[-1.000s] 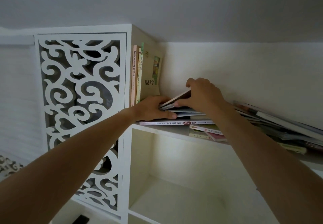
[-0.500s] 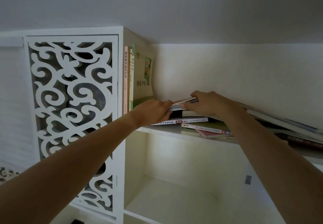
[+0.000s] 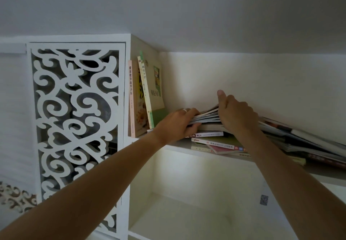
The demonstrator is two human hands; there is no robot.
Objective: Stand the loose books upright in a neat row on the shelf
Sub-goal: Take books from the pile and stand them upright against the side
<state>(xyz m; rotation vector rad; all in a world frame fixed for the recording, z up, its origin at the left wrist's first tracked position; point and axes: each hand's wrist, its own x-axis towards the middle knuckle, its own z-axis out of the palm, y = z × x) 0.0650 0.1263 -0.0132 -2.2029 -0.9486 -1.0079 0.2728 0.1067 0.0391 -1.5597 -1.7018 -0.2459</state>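
Observation:
A messy pile of loose books (image 3: 215, 142) lies flat on the white shelf (image 3: 179, 147). Three books (image 3: 149, 93) stand upright against the shelf's left wall, the rightmost one leaning. My left hand (image 3: 176, 123) grips the left edge of the pile's top few thin books (image 3: 206, 117), thumb underneath. My right hand (image 3: 236, 114) curls over the same thin books from the right, thumb raised, and tilts their near edge up. More flat books and magazines (image 3: 299, 140) trail off to the right under my right forearm.
A white fretwork panel (image 3: 76, 120) closes the cabinet to the left of the shelf. Below the shelf is an open white compartment (image 3: 187, 211). The ceiling sits close above the shelf unit.
My right hand has risen, thumb now up, and the top thin books have fanned upward at their near edge. My left hand stays at the pile's left edge.

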